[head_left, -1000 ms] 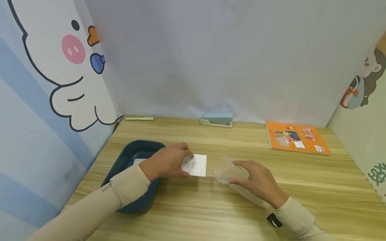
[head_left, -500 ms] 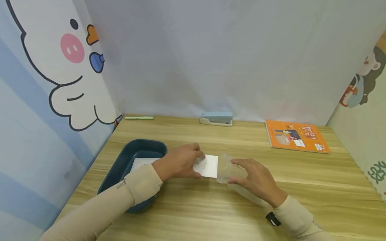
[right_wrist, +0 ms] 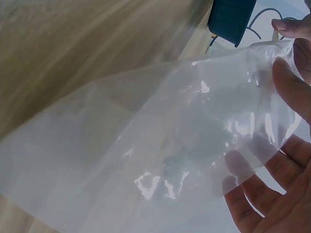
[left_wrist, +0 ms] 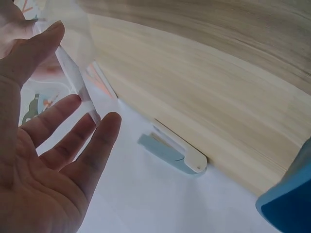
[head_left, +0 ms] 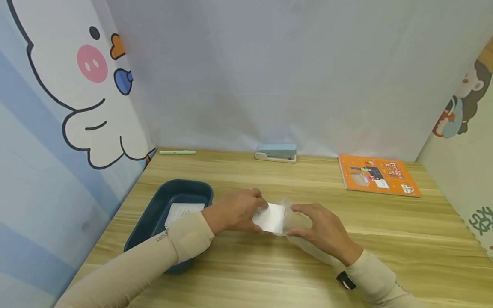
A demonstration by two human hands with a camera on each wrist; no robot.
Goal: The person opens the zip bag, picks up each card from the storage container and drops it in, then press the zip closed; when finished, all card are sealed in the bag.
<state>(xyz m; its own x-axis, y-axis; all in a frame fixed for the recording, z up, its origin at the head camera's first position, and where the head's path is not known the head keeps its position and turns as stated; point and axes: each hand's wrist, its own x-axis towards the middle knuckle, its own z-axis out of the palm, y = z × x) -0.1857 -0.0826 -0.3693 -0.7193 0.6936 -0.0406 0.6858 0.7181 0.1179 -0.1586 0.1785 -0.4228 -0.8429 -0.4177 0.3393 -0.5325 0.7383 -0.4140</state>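
Worktop [head_left: 269, 273]: wooden, mid-frame.
Left hand [head_left: 236, 211]: pinches white card [head_left: 271, 218].
Right hand [head_left: 325, 231]: fingers curled round clear bag [head_left: 298, 220] mouth.
Risk: card corner may snag the limp film and buckle.

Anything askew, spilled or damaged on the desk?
Nothing stands out. The left hand holds a white card at the mouth of the clear plastic bag held by the right hand. Another card lies flat in the blue tray; nothing looks spilled or torn.
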